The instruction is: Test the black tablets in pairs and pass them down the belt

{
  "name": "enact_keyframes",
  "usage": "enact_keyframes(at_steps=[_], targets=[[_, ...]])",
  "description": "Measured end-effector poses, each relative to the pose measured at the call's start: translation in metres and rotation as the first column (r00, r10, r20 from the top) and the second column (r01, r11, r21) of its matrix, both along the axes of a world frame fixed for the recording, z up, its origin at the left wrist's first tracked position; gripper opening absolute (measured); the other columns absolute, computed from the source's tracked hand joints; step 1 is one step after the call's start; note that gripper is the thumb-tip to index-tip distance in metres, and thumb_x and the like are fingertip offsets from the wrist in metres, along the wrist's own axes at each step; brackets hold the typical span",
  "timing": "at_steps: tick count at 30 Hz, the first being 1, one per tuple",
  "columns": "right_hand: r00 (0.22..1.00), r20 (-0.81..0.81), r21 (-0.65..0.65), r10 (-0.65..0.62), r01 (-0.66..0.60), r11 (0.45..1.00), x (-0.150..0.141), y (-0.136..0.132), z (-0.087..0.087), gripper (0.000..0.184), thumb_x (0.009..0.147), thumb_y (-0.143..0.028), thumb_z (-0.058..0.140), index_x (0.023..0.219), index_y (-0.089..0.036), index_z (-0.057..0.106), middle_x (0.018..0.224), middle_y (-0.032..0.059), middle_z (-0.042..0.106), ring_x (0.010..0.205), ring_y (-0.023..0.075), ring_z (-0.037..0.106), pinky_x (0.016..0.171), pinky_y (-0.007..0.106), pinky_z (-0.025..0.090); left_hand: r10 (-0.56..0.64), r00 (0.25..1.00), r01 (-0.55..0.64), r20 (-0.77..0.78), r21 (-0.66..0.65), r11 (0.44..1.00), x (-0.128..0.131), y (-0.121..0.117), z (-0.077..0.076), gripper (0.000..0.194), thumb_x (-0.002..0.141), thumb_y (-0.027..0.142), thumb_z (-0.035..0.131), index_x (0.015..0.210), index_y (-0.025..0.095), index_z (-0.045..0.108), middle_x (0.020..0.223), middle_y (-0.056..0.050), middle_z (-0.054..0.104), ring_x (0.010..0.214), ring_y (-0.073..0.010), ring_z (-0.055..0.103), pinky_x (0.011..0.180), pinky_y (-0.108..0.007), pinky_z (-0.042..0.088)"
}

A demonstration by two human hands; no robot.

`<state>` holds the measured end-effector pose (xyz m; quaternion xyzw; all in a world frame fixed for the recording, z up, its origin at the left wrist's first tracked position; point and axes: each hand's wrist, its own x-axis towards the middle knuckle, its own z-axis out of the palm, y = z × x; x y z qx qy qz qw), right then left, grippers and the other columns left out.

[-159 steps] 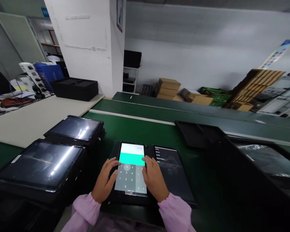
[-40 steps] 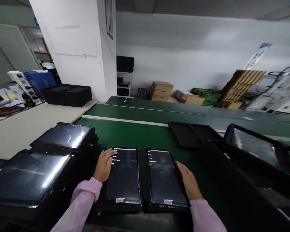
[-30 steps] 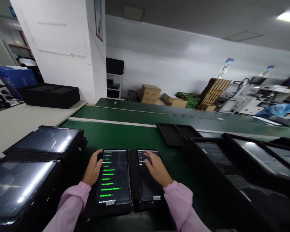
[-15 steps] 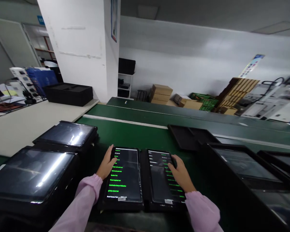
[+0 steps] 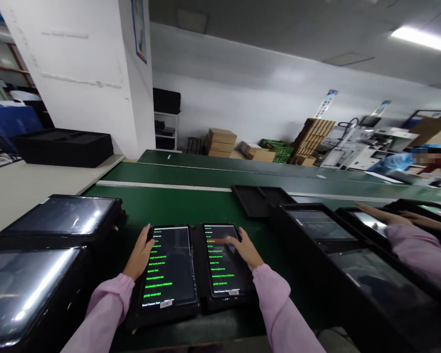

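Two tablets lie side by side in black foam trays, both screens lit with a list of mostly green test lines. My left hand [image 5: 139, 254] grips the outer left edge of the left tablet [image 5: 176, 269], its thumb over the screen. Around the outer right edge of the right tablet [image 5: 222, 269] is my right hand [image 5: 248, 247]. Its thumb touches the screen near a reddish highlighted row. The fingers beneath both edges are partly hidden.
Dark-screened tablets [image 5: 66, 215] in black trays stand at my left. On the green bench [image 5: 161, 203] lies an empty black tray [image 5: 259, 198]. More trayed tablets [image 5: 319, 223] are on the right, where another person's hands [image 5: 380, 215] reach in.
My view has turned to the right, bringing a co-worker's arms into sight. The right tablet's list now runs from the left side, with one row highlighted. Both hands remain at the tablets.
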<state>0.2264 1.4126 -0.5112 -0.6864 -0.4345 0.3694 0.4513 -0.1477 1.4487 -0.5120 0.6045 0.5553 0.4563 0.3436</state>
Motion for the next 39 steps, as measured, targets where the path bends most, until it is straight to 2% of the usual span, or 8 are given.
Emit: enact_keyframes(at_steps=[4,8,13,19,24,29,34,39], targets=[[0.998,-0.049,0.023,-0.040,0.041,0.999,0.014,-0.025,-0.004,0.074,0.074,-0.058,0.064,0.132,-0.012,0.057,0.139,0.0150,0.055,0.128,0.0291,0.052,0.109,0.039,0.038,0.112,0.993,-0.109,0.027,-0.096,0.989,-0.001,-0.014,0.010,0.062,0.092,0.037,0.045,0.149,0.015,0.036,0.160,-0.010,0.030,0.148,-0.0233,0.023,0.123,-0.040,0.013],[0.989,-0.129,0.025,-0.066,0.070,0.997,0.029,-0.067,-0.015,0.057,0.074,-0.062,0.063,0.106,-0.016,0.073,0.119,0.0113,0.069,0.115,0.0314,0.061,0.103,0.042,0.044,0.180,0.982,-0.158,0.053,-0.290,0.944,-0.011,-0.073,-0.001,0.063,0.093,0.050,0.043,0.147,0.018,0.040,0.157,-0.006,0.036,0.146,-0.0221,0.028,0.123,-0.037,0.014],[0.948,-0.261,0.021,-0.183,0.195,0.981,0.024,-0.099,-0.022,0.054,0.066,-0.060,0.070,0.098,-0.017,0.076,0.112,0.0091,0.072,0.113,0.0311,0.062,0.102,0.042,0.045,0.269,0.943,-0.183,0.197,-0.369,0.911,-0.018,-0.140,-0.021,0.057,0.091,0.059,0.046,0.139,0.029,0.053,0.149,0.003,0.048,0.142,-0.0197,0.037,0.122,-0.034,0.020],[0.860,-0.399,-0.081,-0.317,0.311,0.947,-0.004,-0.110,-0.010,0.058,0.063,-0.057,0.072,0.106,-0.018,0.072,0.113,0.0093,0.072,0.106,0.0333,0.065,0.083,0.039,0.056,0.451,0.778,-0.202,0.437,-0.506,0.839,-0.015,-0.142,-0.010,0.057,0.084,0.057,0.060,0.133,0.028,0.059,0.137,0.000,0.061,0.132,-0.0253,0.051,0.115,-0.038,0.037],[0.896,-0.398,0.020,-0.197,0.223,0.975,0.001,-0.063,0.001,0.061,0.070,-0.057,0.071,0.118,-0.019,0.069,0.120,0.0071,0.069,0.111,0.0306,0.064,0.091,0.038,0.055,0.404,0.760,-0.193,0.509,-0.416,0.889,-0.018,-0.094,0.009,0.047,0.087,0.045,0.061,0.131,0.027,0.061,0.132,-0.004,0.065,0.123,-0.0251,0.059,0.109,-0.040,0.043],[0.970,-0.212,0.195,-0.117,0.159,0.968,0.024,0.056,-0.008,0.058,0.074,-0.051,0.063,0.118,-0.013,0.069,0.124,0.0113,0.067,0.119,0.0295,0.060,0.103,0.040,0.048,0.263,0.851,-0.174,0.455,-0.229,0.958,-0.011,0.019,0.014,0.052,0.088,0.042,0.060,0.133,0.017,0.058,0.129,-0.011,0.066,0.120,-0.0260,0.061,0.106,-0.041,0.046],[0.994,-0.066,0.195,-0.087,0.099,0.976,0.037,0.150,-0.037,0.051,0.078,-0.043,0.056,0.117,-0.014,0.070,0.125,0.0104,0.066,0.120,0.0273,0.059,0.104,0.039,0.047,0.199,0.963,-0.176,0.180,-0.135,0.975,-0.006,0.130,-0.003,0.050,0.090,0.034,0.049,0.133,0.009,0.057,0.133,-0.013,0.063,0.124,-0.0252,0.058,0.107,-0.041,0.044],[0.994,0.080,0.149,-0.070,0.057,0.987,0.043,0.171,-0.069,0.042,0.074,-0.034,0.054,0.106,-0.016,0.074,0.118,0.0105,0.069,0.120,0.0294,0.059,0.109,0.043,0.041,0.155,0.987,-0.158,-0.035,-0.103,0.982,-0.007,0.170,-0.031,0.040,0.084,0.028,0.058,0.119,0.013,0.068,0.127,-0.011,0.067,0.126,-0.0266,0.056,0.115,-0.042,0.035]])
